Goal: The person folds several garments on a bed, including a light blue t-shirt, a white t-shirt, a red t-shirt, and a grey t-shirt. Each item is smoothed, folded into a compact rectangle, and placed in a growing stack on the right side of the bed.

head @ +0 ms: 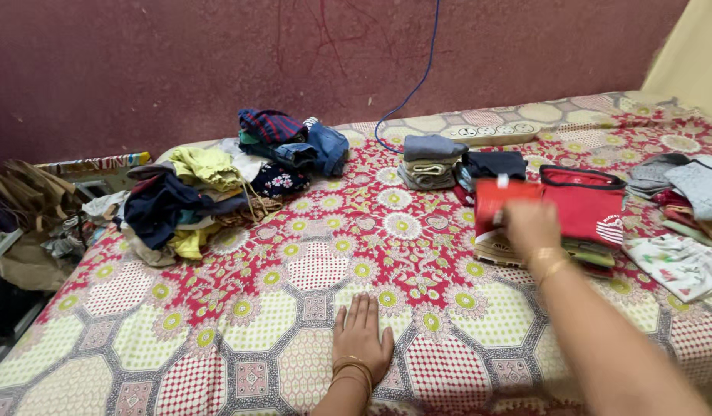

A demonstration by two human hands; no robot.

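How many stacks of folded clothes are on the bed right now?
4, perhaps more beyond the right edge: a grey stack at the back, a dark stack beside it, the red-topped stack under the right hand, and a grey-and-white stack far right.

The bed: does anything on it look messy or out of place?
Yes. A loose heap of unfolded clothes sprawls at the bed's left side, while neat folded stacks sit on the right. The right hand rests on a red folded garment; the left hand lies flat on the bedsheet.
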